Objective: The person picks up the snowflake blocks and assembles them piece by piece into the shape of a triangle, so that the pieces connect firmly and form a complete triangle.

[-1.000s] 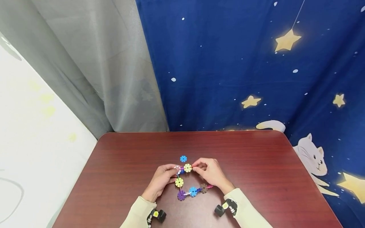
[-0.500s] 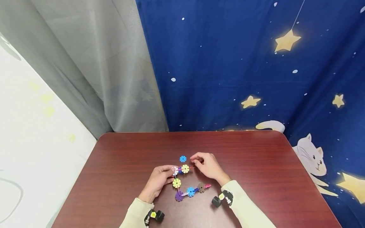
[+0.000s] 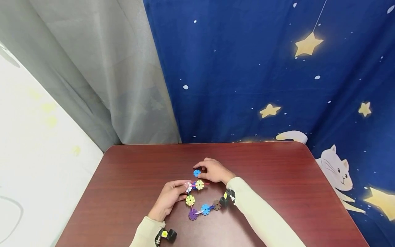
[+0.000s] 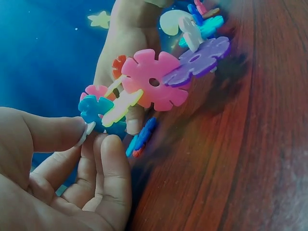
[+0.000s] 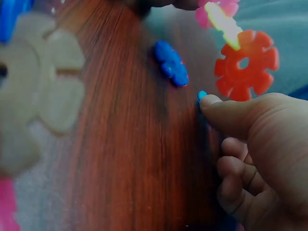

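Observation:
My left hand (image 3: 171,196) pinches a white snowflake disc (image 3: 188,187) between thumb and fingers, part of a chain of slotted plastic discs. From it one arm runs right through a yellow disc (image 3: 199,185) to a red disc (image 5: 248,65). The other bends down past a second yellow disc (image 3: 190,200), a pink disc (image 4: 154,81) and a purple disc (image 3: 193,215) to a blue disc (image 3: 205,209) and a brown disc (image 3: 217,205). My right hand (image 3: 214,171) reaches round a loose light blue disc (image 3: 196,173) on the table, thumb at its near edge, index finger beyond it.
A dark blue disc (image 5: 172,63) lies on the table beneath the chain's upper arm, with a red edge showing under it. The reddish-brown wooden table (image 3: 139,164) ends at a grey curtain (image 3: 145,103) and a blue starry curtain (image 3: 228,85) behind.
My right hand has let go of the chain's red end and moved up and left to the loose light blue disc. The left hand keeps its pinch, shifting slightly left with the chain.

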Demonstrator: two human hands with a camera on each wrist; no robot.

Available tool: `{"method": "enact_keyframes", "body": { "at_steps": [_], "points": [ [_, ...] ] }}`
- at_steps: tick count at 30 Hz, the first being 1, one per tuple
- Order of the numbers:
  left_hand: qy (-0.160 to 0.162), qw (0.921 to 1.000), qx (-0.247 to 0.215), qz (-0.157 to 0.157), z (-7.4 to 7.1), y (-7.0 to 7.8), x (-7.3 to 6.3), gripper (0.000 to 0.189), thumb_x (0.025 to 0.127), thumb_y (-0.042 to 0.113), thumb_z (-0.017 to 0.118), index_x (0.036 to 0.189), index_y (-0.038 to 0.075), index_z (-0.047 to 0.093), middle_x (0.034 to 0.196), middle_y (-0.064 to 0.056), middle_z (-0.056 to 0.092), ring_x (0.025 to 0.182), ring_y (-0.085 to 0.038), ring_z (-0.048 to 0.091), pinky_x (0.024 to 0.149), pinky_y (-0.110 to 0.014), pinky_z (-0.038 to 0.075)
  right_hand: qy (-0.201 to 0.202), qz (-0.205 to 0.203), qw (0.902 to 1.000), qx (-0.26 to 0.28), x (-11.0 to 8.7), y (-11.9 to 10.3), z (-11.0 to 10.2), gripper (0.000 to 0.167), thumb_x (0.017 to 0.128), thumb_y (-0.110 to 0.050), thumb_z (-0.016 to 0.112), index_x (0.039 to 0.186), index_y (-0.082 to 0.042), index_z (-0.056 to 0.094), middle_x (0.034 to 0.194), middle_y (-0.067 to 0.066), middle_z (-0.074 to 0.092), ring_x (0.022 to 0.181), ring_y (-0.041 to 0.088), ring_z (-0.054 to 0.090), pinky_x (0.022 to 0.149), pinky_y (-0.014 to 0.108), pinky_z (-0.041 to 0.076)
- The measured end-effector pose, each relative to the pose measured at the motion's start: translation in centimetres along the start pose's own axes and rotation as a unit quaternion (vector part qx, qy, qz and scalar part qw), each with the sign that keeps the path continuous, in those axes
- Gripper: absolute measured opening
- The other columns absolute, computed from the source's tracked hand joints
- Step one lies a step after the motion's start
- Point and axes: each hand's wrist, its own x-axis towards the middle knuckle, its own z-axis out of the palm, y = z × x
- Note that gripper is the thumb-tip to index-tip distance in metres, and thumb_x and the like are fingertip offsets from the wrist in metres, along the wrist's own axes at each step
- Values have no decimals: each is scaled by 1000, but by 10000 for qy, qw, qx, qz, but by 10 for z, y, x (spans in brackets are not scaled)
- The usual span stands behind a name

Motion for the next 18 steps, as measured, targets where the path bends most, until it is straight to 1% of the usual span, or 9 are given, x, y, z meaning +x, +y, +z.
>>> {"method": "enact_keyframes", "body": {
  "at_steps": [2,4,7,9,11,13,16,18],
  "points": [
    [-21,10000,-2,-19,-1,0,0,35,102,14,70,130,-5,71,99,1,76,83,-8,65,71,-22,61,-93,24,9999,-111,2,-1,0,31,96,-31,80,126,-26,76,97,-5,63,87,9,54,81,28,49],
    [-31,10000,-34,-21,-1,0,1,35,101,14,71,131,-6,70,96,3,76,82,-7,65,71,-22,61,-80,84,9999,-87,2,-1,0,26,95,-30,82,120,-25,76,96,-6,62,87,9,54,82,28,49],
    [-44,9999,-132,-5,-2,-1,2,37,100,12,72,131,-8,68,93,3,76,78,-5,64,70,-21,61,166,154,9994,250,-1,1,1,19,92,-24,84,107,-22,73,92,-7,64,84,7,57,79,27,51],
    [-49,9998,-197,34,-2,-2,3,38,100,11,72,132,-9,67,92,3,76,77,-5,64,70,-20,61,295,241,9969,685,-4,4,0,17,92,-20,84,103,-20,71,88,-8,66,80,7,59,75,26,52],
    [-39,9996,-285,36,-2,-3,4,39,99,9,73,132,-10,66,93,2,77,77,-5,65,70,-20,61,381,378,9911,1221,-11,8,-2,15,92,-17,83,103,-19,72,84,-8,69,75,7,63,70,25,53],
    [-30,9994,-354,50,-2,-4,4,38,99,8,74,132,-10,66,94,1,78,78,-5,67,71,-20,62,391,553,9828,1717,-19,12,-3,12,94,-15,81,105,-17,75,82,-7,71,70,8,65,65,24,54],
    [8,9990,-441,52,-3,-4,4,37,98,6,75,131,-10,66,94,-1,78,78,-5,69,71,-20,62,379,788,9718,2190,-33,17,-5,11,96,-15,78,107,-14,77,81,-5,74,68,10,69,60,25,56],
    [31,9989,-469,57,-4,-4,4,37,98,5,75,130,-10,66,95,-1,79,78,-5,69,71,-20,62,402,838,9664,2396,-41,18,-5,9,98,-15,77,106,-12,77,81,-2,75,67,12,70,57,27,56]
  ]
}}
